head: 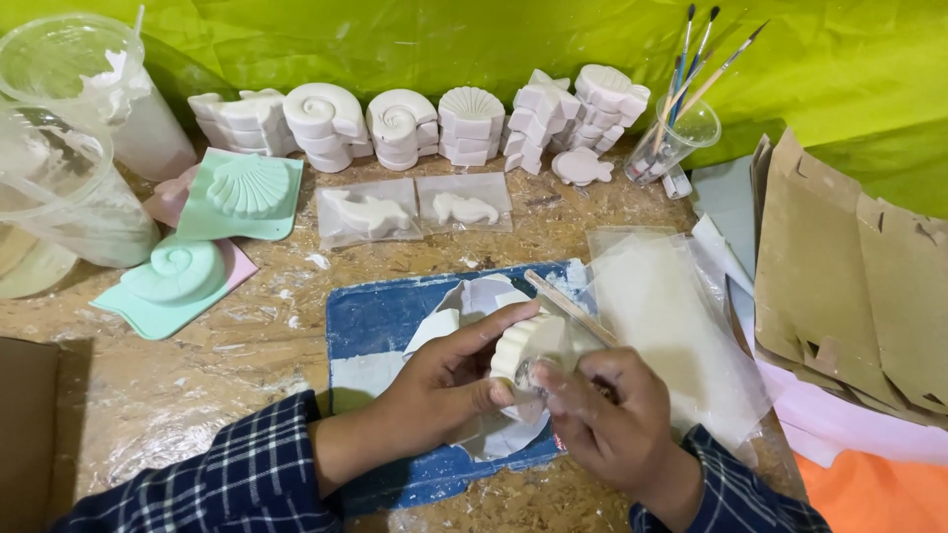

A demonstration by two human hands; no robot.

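My left hand (449, 380) grips a white scallop-shaped plaster cast (531, 343) from the left, thumb along its top. My right hand (607, 415) is closed on a small dark scrap (526, 372) pressed against the cast's lower edge; what the scrap is I cannot tell. Both hands hover over a blue mat (370, 326) dusted with white powder, with a white sheet (474, 296) lying on it. A thin wooden stick (573, 308) lies slanted just behind the cast.
Stacks of white shell casts (415, 128) line the back. Mint silicone moulds (242, 192) lie left, two bagged seahorse casts (415, 209) at centre. Plastic cups (59, 188) stand far left, a cup of paintbrushes (681, 128) back right, brown cardboard pieces (849, 286) and clear bags (662, 316) right.
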